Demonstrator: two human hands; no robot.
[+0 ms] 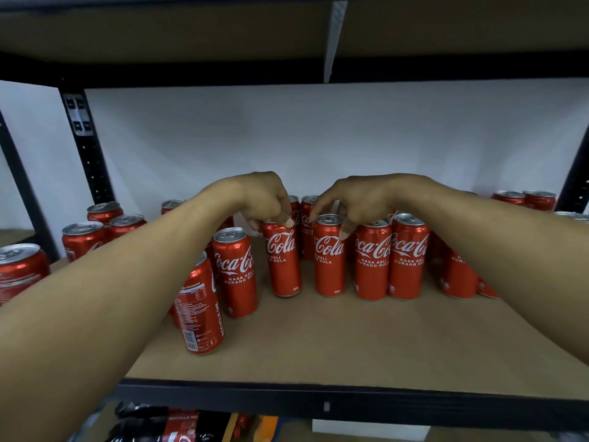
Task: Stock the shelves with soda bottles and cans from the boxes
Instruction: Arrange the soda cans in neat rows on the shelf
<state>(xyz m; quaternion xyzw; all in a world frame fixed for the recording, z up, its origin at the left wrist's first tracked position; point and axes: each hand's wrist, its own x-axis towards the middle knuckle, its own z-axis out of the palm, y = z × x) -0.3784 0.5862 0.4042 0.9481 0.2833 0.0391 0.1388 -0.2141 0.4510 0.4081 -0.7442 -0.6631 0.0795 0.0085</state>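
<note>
So the flat brown fibreboard shelf with a black metal front rail [350, 339] is filling up with slim red aluminium Coca-Cola cans. Out at 9 o'clock a loose bunch of red cans [83, 239] stands upright near the black perforated steel post [87, 148]. Moving in, around 7 o'clock from the hands, a barcode-side red can [199, 309] sits just in front of a logo-forward red can [236, 272], the two pretty much touching. Then the left hand [264, 202] comes in from above, fingers curled, thumb and fingertips pinching the rim of the centre-left red can [283, 263]. Can't tell if it's lifted off the board. Just at its 3 o'clock, the right hand [353, 199] is draped over the centre-right red can [330, 260], fingertips clamped on either side of its lid. Further toward 3 o'clock a tidy pair of red cans [373, 260] stands shoulder to shoulder, and the half-hidden red cans [459, 275] peek out behind the right forearm. At 6 o'clock, under the shelf, dark plastic soda bottles [165, 425] lie on the lower level.
</note>
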